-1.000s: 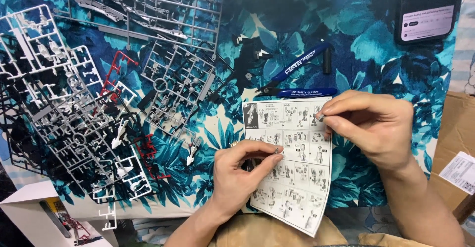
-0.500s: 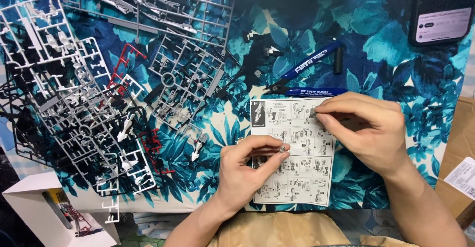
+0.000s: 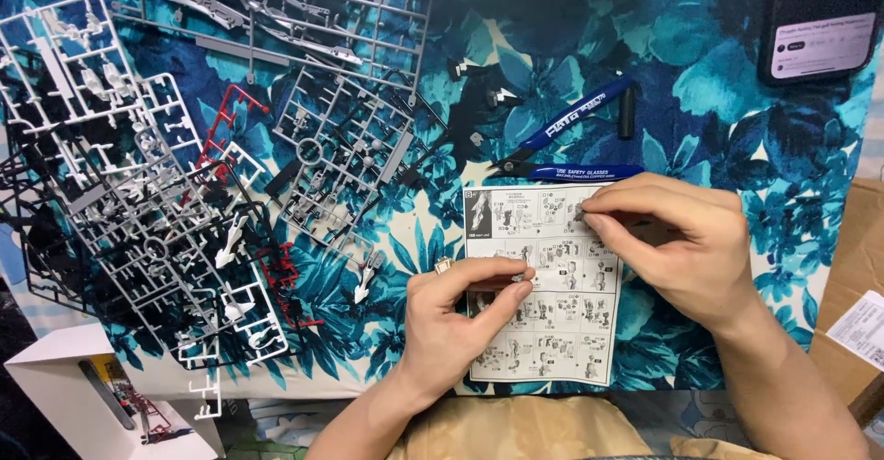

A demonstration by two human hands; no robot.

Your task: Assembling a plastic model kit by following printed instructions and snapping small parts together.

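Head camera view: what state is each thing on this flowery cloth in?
White printed instruction sheet: flat, unfolded, under both hands.
Blue-handled nippers: lying down, untouched.
Black phone: screen lit.
Grey plastic parts frames: spread out, overlapping.
Left hand: pinching a small pale piece.
Right hand: fingertips pinched together.

Spread over a blue floral cloth (image 3: 737,92): grey, white, black and red plastic part frames (image 3: 166,202) at left. Near the middle, blue-handled nippers (image 3: 562,133). Dark phone (image 3: 820,23) at top right; white box (image 3: 83,386) at bottom left.
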